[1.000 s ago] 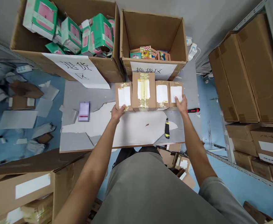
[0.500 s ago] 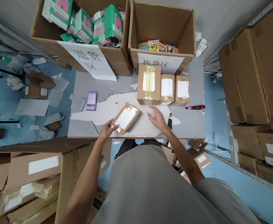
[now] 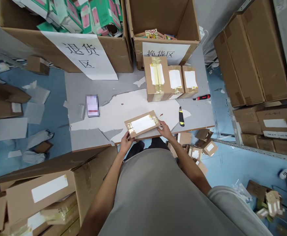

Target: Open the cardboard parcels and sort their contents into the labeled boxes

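Grey wall point(image 3: 213, 13) behind a grey table point(image 3: 104, 90), blue floor point(image 3: 231, 164) below, metal shelf rack point(image 3: 284, 42) at right.

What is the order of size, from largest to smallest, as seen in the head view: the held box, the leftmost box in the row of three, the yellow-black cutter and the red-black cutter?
1. Leftmost box
2. Held box
3. Yellow-black cutter and red-black cutter: too alike to rank.

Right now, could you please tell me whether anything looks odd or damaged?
Yes: beyond the held box, a ragged white patch interrupts the grey tabletop, which looks torn or peeled.
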Demonstrator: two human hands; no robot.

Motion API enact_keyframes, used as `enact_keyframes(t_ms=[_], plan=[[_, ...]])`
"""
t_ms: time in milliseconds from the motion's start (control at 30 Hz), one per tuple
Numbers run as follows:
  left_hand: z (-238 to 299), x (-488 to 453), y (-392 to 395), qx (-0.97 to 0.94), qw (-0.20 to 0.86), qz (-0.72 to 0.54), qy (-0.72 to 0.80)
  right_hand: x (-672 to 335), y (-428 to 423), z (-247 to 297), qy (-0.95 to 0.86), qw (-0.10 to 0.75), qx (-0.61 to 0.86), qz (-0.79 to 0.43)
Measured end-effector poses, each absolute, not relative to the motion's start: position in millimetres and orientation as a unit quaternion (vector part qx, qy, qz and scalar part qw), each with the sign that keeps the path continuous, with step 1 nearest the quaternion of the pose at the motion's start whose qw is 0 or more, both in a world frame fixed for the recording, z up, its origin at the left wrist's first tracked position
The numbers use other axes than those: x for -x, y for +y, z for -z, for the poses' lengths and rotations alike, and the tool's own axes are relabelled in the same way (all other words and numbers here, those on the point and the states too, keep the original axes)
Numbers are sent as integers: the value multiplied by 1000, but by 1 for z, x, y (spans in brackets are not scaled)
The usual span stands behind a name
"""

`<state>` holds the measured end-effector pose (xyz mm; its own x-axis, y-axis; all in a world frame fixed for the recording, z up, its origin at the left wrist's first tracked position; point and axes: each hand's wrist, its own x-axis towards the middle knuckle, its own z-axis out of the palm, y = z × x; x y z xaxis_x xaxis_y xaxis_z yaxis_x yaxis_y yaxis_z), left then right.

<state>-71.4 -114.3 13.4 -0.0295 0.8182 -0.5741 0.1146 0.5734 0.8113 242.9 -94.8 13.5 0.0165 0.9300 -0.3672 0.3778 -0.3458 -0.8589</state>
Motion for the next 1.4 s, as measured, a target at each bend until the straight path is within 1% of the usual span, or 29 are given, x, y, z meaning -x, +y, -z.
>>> enact_keyframes(t_ms=[167, 300, 433, 633, 767, 900, 1000, 1067, 1133, 1233, 1333, 1400], plan=[[-22, 80, -90, -406, 593, -283, 635, -237, -134, -30, -449, 341, 708, -424], [-21, 70, -73, -411, 596, -259, 639, -236, -137, -29, -387, 340, 765, -386], [-14, 68, -71, -390, 628, -229, 633, -236, -146, -20, -337, 335, 782, -403], [-11, 74, -88, -409, 625, -209, 631, -223, -187, -15, -313, 352, 755, -455], [-21, 59, -82, -452, 609, -236, 608, -229, -197, -22, -329, 373, 740, -452], [-41, 31, -57, -528, 568, -270, 570, -258, -194, -41, -336, 379, 773, -381], [-52, 5, -36, -575, 538, -255, 562, -284, -184, -52, -359, 360, 802, -314], [-53, -14, -26, -579, 529, -230, 576, -301, -175, -51, -365, 346, 811, -301], [-49, -31, -21, -567, 528, -208, 597, -315, -168, -45, -352, 347, 812, -311], [-40, -45, -21, -542, 533, -216, 613, -330, -166, -29, -334, 384, 789, -345], [-30, -41, -25, -497, 556, -244, 620, -338, -176, -10, -332, 416, 756, -382], [-25, -32, -29, -476, 568, -240, 627, -338, -185, 1, -318, 413, 746, -414]])
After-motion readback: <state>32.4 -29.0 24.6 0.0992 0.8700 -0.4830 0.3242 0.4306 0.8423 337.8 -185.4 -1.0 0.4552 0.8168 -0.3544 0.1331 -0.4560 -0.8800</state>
